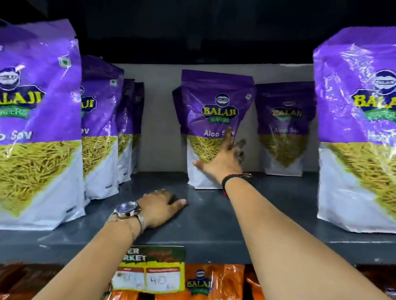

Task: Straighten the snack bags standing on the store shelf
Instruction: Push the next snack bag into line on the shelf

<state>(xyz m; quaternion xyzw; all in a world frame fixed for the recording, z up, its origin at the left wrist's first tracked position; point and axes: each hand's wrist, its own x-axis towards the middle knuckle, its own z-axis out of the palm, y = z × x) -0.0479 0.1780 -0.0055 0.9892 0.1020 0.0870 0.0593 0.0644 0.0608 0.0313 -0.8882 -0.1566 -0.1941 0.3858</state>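
Note:
Purple and white snack bags stand on a dark grey shelf [211, 225]. A middle bag [214, 118] stands deep on the shelf, leaning slightly. My right hand [224, 160] reaches in with fingers spread, touching the lower right front of that bag. My left hand [160, 207] rests palm down on the shelf board in front, holding nothing. Another bag [285, 129] stands to the right at the back. A large bag [31, 125] stands at the front left and another large bag [367, 132] at the front right.
Behind the front left bag, a row of several more purple bags [101, 130] runs toward the back wall. A price label [150, 269] hangs on the shelf's front edge. Orange snack bags [207, 292] fill the shelf below.

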